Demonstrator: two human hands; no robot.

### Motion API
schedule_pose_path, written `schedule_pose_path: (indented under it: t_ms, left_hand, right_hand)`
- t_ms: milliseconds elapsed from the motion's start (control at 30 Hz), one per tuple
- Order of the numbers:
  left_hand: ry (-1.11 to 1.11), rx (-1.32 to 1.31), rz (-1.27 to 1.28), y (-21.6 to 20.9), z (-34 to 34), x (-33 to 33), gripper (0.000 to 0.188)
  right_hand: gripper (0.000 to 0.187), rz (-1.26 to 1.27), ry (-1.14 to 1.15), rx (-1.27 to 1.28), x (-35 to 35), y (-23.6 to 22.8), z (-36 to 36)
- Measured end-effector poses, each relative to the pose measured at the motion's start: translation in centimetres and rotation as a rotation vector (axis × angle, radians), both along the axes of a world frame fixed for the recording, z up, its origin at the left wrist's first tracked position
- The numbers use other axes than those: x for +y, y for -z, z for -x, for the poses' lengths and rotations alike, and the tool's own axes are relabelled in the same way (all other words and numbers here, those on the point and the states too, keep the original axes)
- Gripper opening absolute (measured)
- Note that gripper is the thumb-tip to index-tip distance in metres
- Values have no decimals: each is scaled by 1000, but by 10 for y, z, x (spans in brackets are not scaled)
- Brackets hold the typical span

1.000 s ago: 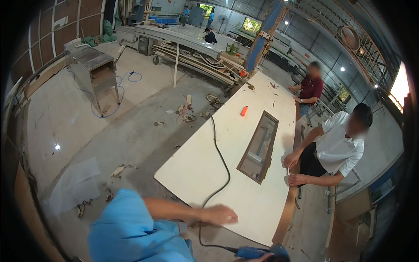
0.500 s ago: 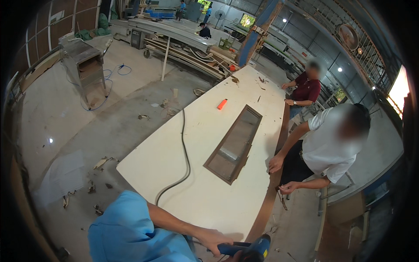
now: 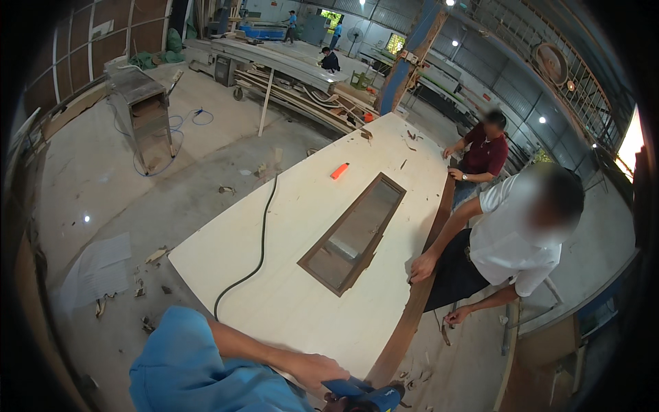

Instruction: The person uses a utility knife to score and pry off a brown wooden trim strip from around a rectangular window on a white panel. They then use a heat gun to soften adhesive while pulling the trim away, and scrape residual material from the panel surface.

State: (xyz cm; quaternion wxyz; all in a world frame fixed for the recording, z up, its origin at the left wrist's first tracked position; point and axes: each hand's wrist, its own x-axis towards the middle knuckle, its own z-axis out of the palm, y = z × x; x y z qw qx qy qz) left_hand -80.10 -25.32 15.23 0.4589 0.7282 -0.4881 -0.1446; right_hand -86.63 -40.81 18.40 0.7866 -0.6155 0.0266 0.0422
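My left hand (image 3: 317,369) reaches in from the lower left, over the near end of a large pale panel (image 3: 247,275). Its fingers are closed around the end of a blue-and-black handheld power tool (image 3: 377,394), held beside the panel's near right corner. The tool's lower part is cut off by the picture's edge. Of my right hand (image 3: 335,400) only a small dim patch seems to show beneath the tool, its fingers hidden. A brown edge strip (image 3: 392,351) runs along the panel's right side. A brown-framed window (image 3: 357,233) is set into the panel.
A black cord (image 3: 263,240) curves over the panel; an orange tool (image 3: 339,170) lies farther up. At the right edge, a person in white (image 3: 515,226) works with both hands; beyond stands a person in maroon (image 3: 486,152). Scraps (image 3: 156,255) litter the floor. A metal cabinet (image 3: 141,113) stands left.
My left hand and the tool have moved slightly left in the picture. The whole view has shifted, so the panel appears farther left. The person in white has lowered the nearer hand.
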Motion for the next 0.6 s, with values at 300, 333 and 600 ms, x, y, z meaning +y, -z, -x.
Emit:
schedule_pose_path:
  t_ms: [300,333,600]
  left_hand:
    - [-91,-533,-73,7,7,-98,31]
    - [38,-390,-162,8,5,-96,33]
    - [-59,-394,-4,9,6,-97,41]
  right_hand:
    - [70,-7,-2,-57,-56,0,-7]
    - [70,0,-3,-59,-63,0,-8]
    - [70,4,-6,-12,-85,4,-8]
